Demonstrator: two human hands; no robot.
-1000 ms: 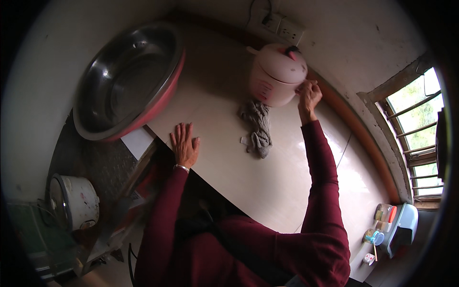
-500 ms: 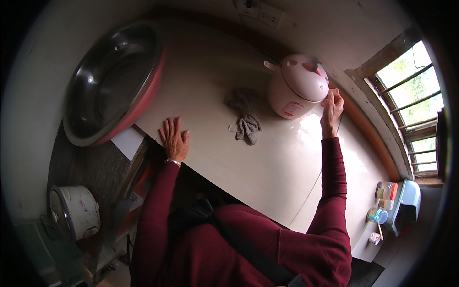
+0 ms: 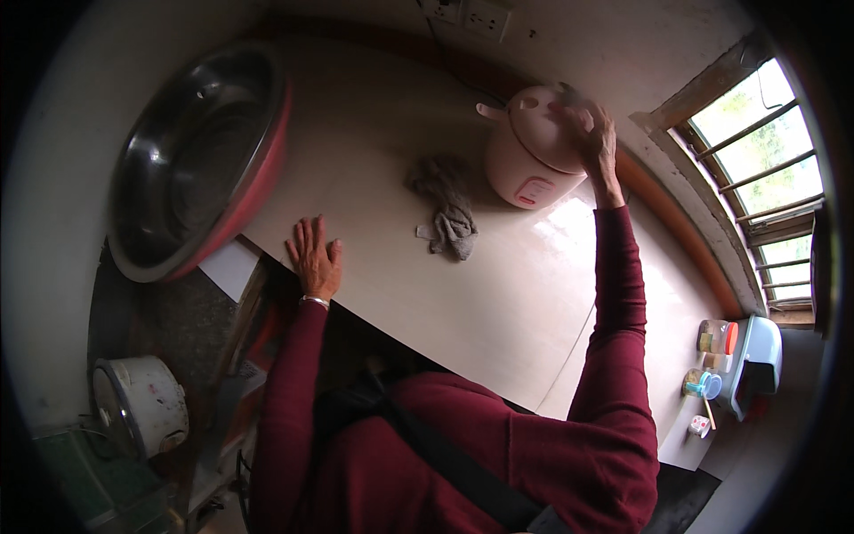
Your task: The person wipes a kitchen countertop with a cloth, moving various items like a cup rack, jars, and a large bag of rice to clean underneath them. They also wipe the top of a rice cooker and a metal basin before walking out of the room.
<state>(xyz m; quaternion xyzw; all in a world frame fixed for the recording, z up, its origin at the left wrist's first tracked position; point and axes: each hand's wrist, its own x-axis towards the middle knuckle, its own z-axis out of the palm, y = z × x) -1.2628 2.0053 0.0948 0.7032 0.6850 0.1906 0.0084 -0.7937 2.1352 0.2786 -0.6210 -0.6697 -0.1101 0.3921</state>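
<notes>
A small pale pink rice cooker (image 3: pixel 532 169) with a rounded lid stands at the back right of the table. My right hand (image 3: pixel 598 142) reaches over the right side of its lid (image 3: pixel 539 125), fingers curled around the top where the lid's handle is; they are slightly blurred and hide the handle. My left hand (image 3: pixel 315 262) lies flat on the table's front edge, fingers stretched and holding nothing; a bracelet circles its wrist. Between the hands, nearer the cooker, a crumpled grey cloth (image 3: pixel 452 222) rests on the table (image 3: pixel 382 178).
A large metal basin (image 3: pixel 191 151) with a red outside leans at the left. Below it is a worn white pot (image 3: pixel 151 405). Jars (image 3: pixel 716 338) and a light blue container (image 3: pixel 756 356) stand at the right, under a barred window (image 3: pixel 756 142). Wall sockets (image 3: pixel 485 18) are at the back.
My right hand has moved from the cooker's right side handle up onto its lid. My left hand stays flat on the table's edge. The view has shifted slightly.
</notes>
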